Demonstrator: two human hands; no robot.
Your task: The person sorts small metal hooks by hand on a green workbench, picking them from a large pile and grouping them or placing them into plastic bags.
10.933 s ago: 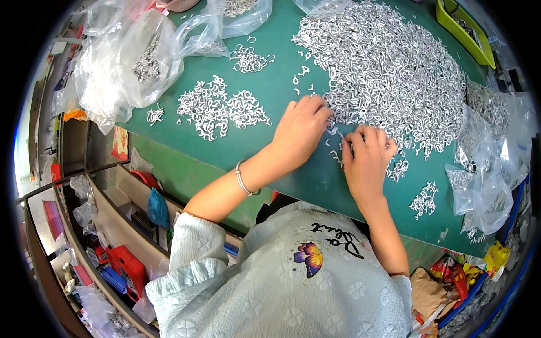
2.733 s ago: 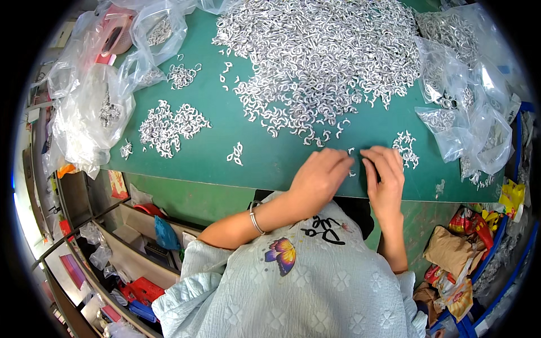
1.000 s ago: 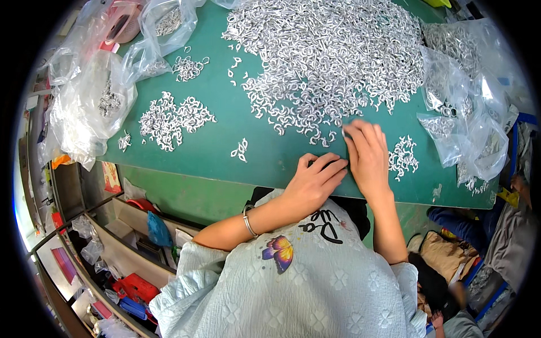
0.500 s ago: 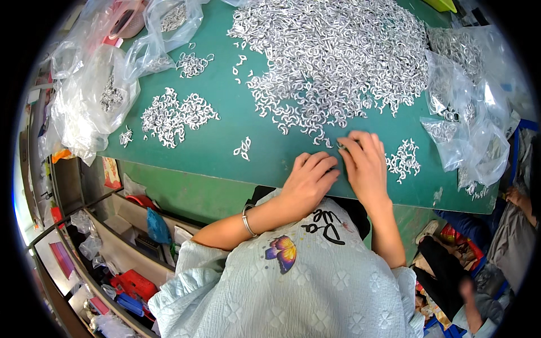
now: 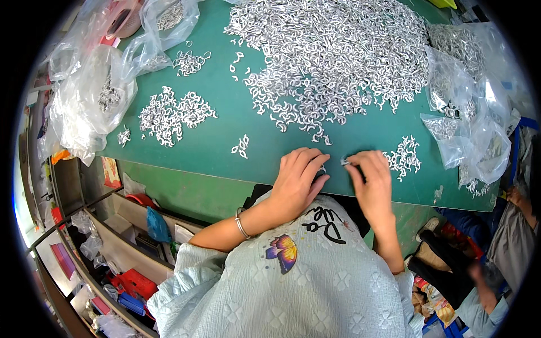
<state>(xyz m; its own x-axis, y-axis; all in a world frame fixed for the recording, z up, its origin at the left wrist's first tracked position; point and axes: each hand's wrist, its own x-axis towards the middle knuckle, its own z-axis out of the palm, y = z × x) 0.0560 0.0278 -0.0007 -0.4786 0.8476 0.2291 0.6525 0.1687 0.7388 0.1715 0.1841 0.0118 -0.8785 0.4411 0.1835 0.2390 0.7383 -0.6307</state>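
My right hand point(image 5: 372, 183) is pinched above the green table near its front edge, with a small silver metal piece point(image 5: 344, 161) at its thumb and fingertips. Beside it, my left hand point(image 5: 296, 183) has its fingers curled, and a tiny silver metal piece point(image 5: 322, 168) shows between thumb and fingers. The two hands are apart. Beyond them spreads a large heap of small curved silver pieces point(image 5: 332, 62). A little group of silver loop-shaped pieces point(image 5: 240, 146) lies left of my left hand. Just right of my right hand is a small pile of curved pieces point(image 5: 404, 158).
On the left of the green table point(image 5: 197, 160) lie a medium pile of silver pieces point(image 5: 172, 115) and a smaller one of rings point(image 5: 191, 63). Clear plastic bags point(image 5: 93, 107) crowd the left edge; more bags point(image 5: 470, 121) line the right. Another person's legs point(image 5: 442, 259) show at lower right.
My right hand has drawn back from the heap's near edge toward me, bringing a small silver piece. My left hand has turned, its thumb now apart from the other hand.
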